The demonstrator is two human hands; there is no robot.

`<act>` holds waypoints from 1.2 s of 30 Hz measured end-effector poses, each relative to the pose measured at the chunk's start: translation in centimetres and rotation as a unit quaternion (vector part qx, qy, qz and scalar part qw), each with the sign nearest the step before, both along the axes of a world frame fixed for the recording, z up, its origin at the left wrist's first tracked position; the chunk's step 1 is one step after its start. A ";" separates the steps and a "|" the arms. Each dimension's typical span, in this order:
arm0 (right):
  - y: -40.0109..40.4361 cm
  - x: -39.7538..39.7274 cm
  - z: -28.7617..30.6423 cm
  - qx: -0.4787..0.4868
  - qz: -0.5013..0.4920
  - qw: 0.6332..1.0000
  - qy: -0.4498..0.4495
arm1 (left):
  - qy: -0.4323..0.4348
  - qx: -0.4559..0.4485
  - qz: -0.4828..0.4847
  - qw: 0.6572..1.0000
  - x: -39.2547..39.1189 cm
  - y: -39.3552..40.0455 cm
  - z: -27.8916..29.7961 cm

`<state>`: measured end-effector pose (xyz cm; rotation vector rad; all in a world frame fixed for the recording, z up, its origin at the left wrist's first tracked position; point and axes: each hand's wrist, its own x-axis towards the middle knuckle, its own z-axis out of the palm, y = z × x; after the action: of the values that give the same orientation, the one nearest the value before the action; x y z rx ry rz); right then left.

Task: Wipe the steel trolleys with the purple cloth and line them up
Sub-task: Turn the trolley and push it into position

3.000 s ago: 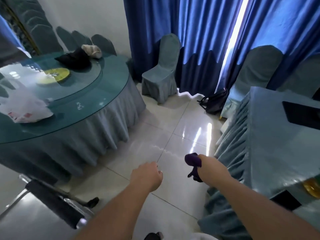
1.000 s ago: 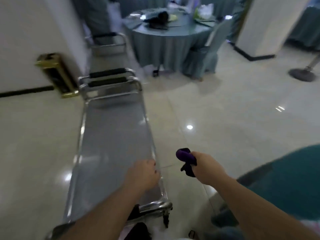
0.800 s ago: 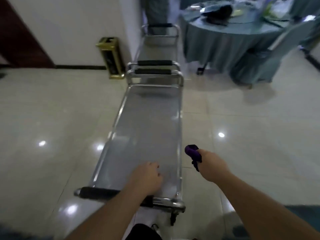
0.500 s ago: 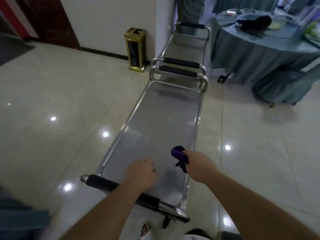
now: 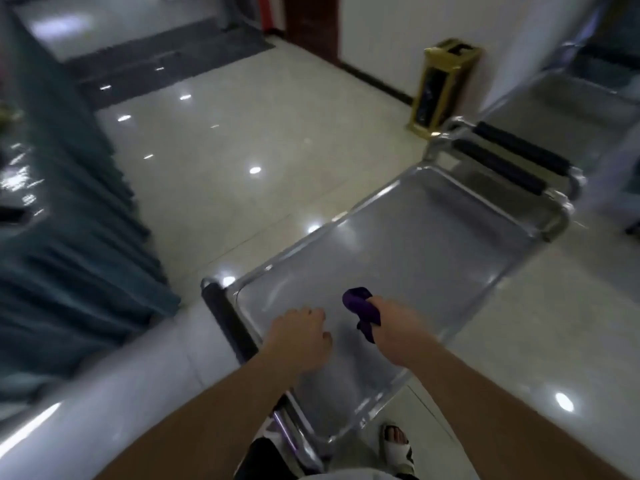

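Observation:
A long steel trolley (image 5: 433, 237) with a flat shiny top runs from my body toward the upper right. Its black near handle (image 5: 227, 317) lies to the left of my arms. A second steel trolley (image 5: 568, 109) stands end to end behind it, their black far handles side by side. My right hand (image 5: 394, 327) grips the bunched purple cloth (image 5: 362, 310) above the near end of the trolley top. My left hand (image 5: 301, 332) hovers over the same end with its fingers loosely curled, holding nothing.
A gold-framed bin (image 5: 443, 84) stands against the white wall beside the trolleys. A table with a pleated teal skirt (image 5: 69, 237) fills the left side. Glossy tiled floor (image 5: 242, 140) spreads between them. My sandalled foot (image 5: 394, 445) is beside the trolley's near end.
My view has swung left, so the trolley now runs diagonally up to the right and the teal table has come in on the left. Both hands keep their pose over the near end.

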<state>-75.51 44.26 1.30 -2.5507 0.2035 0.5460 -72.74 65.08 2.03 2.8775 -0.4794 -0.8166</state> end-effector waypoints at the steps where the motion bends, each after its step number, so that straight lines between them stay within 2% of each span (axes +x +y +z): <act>1: -0.6 0.3 -0.2 0.021 0.028 0.999 -0.014 | -0.005 0.013 0.025 1.000 -1.0 -0.5 0.4; 4: -2.0 -0.3 0.2 0.066 0.098 0.992 -0.053 | -0.006 0.050 0.073 0.996 -4.6 -1.9 1.7; 8: -2.7 -0.8 0.6 0.069 0.169 0.983 -0.025 | -0.004 0.070 0.145 0.987 -7.9 -3.1 3.1; 17: -3.7 -3.7 0.4 -0.039 0.252 0.967 -0.001 | -0.003 0.002 0.246 0.969 -14.1 -3.4 0.0; 24: -7.8 -5.7 -0.6 -0.058 0.272 0.961 -0.012 | -0.008 -0.044 0.274 0.961 -16.1 -7.7 -2.8; 31: -11.5 -6.5 -2.7 0.047 0.346 0.937 0.016 | 0.007 -0.014 0.374 0.927 -21.4 -12.6 -3.3; 36: -15.8 -8.6 -4.7 0.138 0.369 0.914 0.094 | 0.044 0.008 0.484 0.874 -27.2 -17.5 -5.3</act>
<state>-84.10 28.47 -3.37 -2.2283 -0.7548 1.0144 -99.89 47.53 -3.30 2.5276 0.9200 -0.7094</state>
